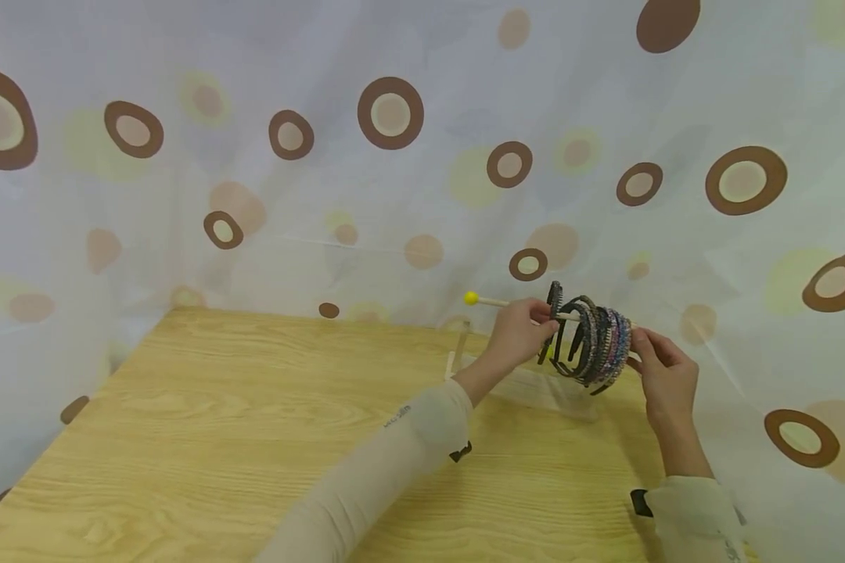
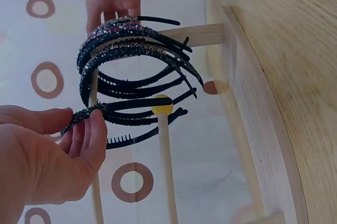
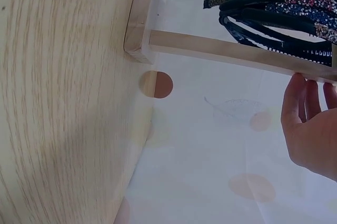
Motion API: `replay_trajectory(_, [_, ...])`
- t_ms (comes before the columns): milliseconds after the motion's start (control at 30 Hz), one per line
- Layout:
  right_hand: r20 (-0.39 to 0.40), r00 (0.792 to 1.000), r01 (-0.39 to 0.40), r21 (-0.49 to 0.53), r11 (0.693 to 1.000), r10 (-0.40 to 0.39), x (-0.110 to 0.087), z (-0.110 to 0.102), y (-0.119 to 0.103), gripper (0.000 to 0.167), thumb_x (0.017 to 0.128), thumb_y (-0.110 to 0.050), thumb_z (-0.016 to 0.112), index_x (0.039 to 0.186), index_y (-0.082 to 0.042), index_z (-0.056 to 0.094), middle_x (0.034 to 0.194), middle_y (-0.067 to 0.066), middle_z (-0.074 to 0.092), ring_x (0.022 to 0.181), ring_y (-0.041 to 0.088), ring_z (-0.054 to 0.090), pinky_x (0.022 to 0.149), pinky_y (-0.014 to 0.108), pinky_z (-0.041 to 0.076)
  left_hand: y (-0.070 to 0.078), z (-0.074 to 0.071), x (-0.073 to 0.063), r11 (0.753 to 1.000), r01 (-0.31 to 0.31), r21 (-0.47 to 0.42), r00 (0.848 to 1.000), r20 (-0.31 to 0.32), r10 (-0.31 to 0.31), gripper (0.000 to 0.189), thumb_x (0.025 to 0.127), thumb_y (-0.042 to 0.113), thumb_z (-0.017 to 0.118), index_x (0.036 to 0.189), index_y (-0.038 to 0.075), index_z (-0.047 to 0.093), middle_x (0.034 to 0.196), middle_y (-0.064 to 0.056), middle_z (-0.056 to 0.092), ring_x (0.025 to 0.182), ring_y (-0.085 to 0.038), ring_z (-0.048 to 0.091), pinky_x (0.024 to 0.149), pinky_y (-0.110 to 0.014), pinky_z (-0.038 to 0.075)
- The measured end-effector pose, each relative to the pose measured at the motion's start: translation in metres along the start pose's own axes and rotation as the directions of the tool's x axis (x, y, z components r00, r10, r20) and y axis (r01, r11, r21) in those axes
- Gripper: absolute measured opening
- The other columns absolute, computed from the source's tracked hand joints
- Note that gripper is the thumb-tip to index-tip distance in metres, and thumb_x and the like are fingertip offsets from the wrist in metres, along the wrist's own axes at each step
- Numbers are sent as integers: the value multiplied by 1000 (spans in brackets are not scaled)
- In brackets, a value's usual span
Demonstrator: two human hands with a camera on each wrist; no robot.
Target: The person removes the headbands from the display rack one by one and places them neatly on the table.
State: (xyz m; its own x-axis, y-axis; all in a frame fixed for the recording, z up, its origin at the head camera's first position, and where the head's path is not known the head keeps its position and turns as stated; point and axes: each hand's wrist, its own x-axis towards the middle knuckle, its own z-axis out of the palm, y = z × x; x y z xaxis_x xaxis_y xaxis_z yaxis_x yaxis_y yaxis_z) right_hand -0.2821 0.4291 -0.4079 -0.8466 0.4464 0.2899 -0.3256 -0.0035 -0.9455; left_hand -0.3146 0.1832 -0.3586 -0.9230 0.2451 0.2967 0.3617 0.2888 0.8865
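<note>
My left hand (image 1: 517, 332) pinches a black glittery headband (image 2: 84, 113) between thumb and fingers. That headband hangs around a light wooden rod (image 1: 491, 301) tipped with a yellow ball (image 1: 471, 298). To its right, several sparkly, toothed headbands (image 1: 609, 352) crowd the rod near the stand's wooden upright (image 3: 210, 46). My right hand (image 1: 669, 379) grips the upright at the rod's right end; its fingertips press the wood in the right wrist view, where its thumb is hidden. A second rod with a yellow ball (image 2: 162, 104) runs beside the first.
The stand's wooden base (image 2: 263, 108) sits on a wood-grain table (image 1: 267, 438) close to the back edge. Behind the table hangs a pale curtain (image 1: 422, 195) with brown rings and dots. A crossbar (image 1: 462, 344) of the base lies at its left end.
</note>
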Motion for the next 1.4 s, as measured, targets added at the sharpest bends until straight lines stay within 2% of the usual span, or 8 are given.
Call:
replay_trajectory(167, [16,1000,4,0,1000,-4,2,2,0,42,95,-22,75,127,5,69,105,2,74,97,13,69,79,24,57,1,-6,2,999,41,14,999,-28,-40,22,95,14,76,116,7,72,93,4,70,82,-9,64,68,-23,52])
replay_trajectory(400, [3,1000,13,17,1000,-13,1,5,0,42,93,-23,76,125,4,70,104,4,74,95,14,70,78,24,57,2,-20,-1,998,-18,64,996,-82,23,20,96,12,75,115,4,72,91,2,70,78,-6,64,63,-17,49])
replay_trajectory(500, [15,1000,15,-7,1000,-15,0,6,1,45,95,-25,75,131,0,67,112,3,71,101,13,68,80,21,56,4,-28,-1,997,-38,74,993,-105,46,19,96,10,74,113,3,73,91,0,71,77,-7,64,64,-16,49])
replay_trajectory(700, [90,994,68,-133,989,-57,-2,3,1,46,100,-30,66,143,-14,61,132,1,62,114,10,59,84,15,51,5,-48,2,991,-67,112,986,-142,83,18,97,9,72,113,2,74,94,-4,73,80,-11,67,67,-17,50])
replay_trajectory(800, [119,990,91,-163,982,-72,-3,1,1,46,102,-29,64,146,-16,59,137,1,60,115,8,57,84,14,51,2,-61,5,990,-90,108,982,-154,106,19,97,7,71,114,-1,73,96,-7,74,80,-13,70,67,-17,51])
replay_trajectory(900, [136,988,97,-165,982,-75,-4,0,2,45,103,-26,62,147,-15,58,137,1,59,115,7,57,85,14,51,-2,-75,7,992,-114,52,977,-174,122,19,95,2,70,113,-5,72,95,-12,73,78,-15,71,65,-17,53])
replay_trajectory(1133, [139,987,99,-103,990,-84,-4,-2,2,46,103,-20,63,147,-7,57,133,-1,62,109,5,62,84,16,52,-11,-110,5,989,-132,-62,972,-201,117,20,95,-3,66,114,-8,70,94,-13,72,76,-20,73,64,-20,57])
replay_trajectory(1400, [111,992,69,-30,997,-66,-4,0,2,46,100,-18,67,144,-5,59,128,-3,65,108,5,63,82,17,53,-29,-165,1,981,-131,-143,964,-248,93,23,97,0,65,119,-6,70,101,-17,70,86,-25,73,71,-25,59])
